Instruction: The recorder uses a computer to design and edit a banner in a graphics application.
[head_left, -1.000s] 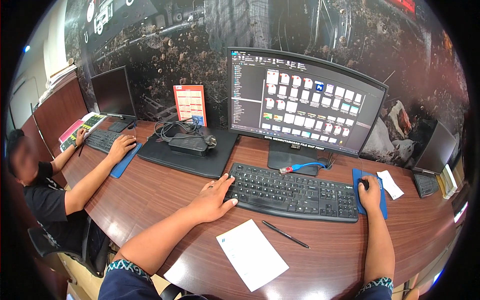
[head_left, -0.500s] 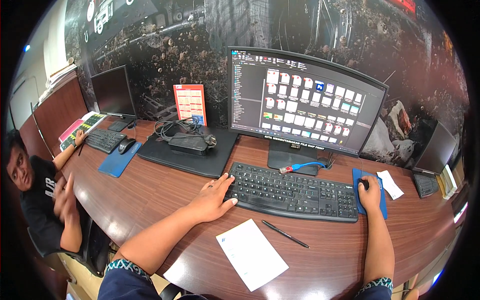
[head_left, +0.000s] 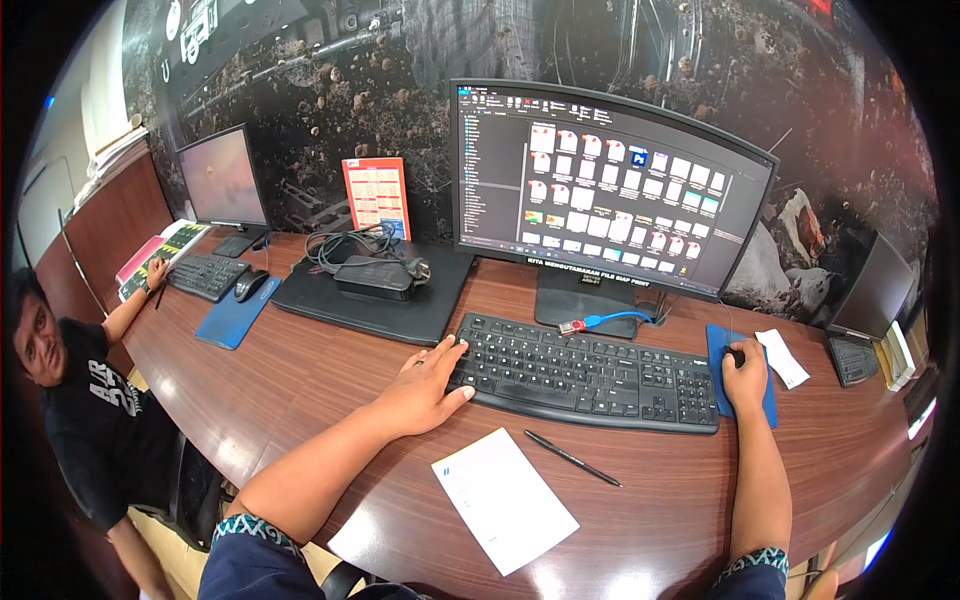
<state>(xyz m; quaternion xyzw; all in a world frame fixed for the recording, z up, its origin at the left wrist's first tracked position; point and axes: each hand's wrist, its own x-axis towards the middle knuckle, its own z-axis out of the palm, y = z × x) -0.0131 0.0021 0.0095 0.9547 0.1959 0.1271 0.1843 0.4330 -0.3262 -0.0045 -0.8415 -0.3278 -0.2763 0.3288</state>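
Observation:
My left hand [head_left: 425,388] lies open, fingers stretched out, at the left end of a black keyboard [head_left: 590,378]. Its fingertips rest by the keyboard's left edge. On a blue mouse pad [head_left: 768,408], my right hand [head_left: 744,384] is curled around a black mouse [head_left: 738,352], covering most of it. Behind the keyboard stands a lit monitor [head_left: 490,215] that shows a window of file icons. A white notepad sheet [head_left: 505,500] and a black pen [head_left: 572,458] lie on the desk between my forearms.
A closed black laptop [head_left: 330,317] bears a power adapter [head_left: 372,277] with coiled cable. A blue cable with a red plug [head_left: 572,327] lies by the monitor stand. A co-worker [head_left: 95,410] sits at left beside another keyboard [head_left: 207,276] and monitor [head_left: 222,180]. A paper slip [head_left: 782,358] lies at right.
The co-worker's raised hand has dropped low beside the chair. The left monitor's screen has gone from dark to lit. My hands stay in place, while the view shifts slightly.

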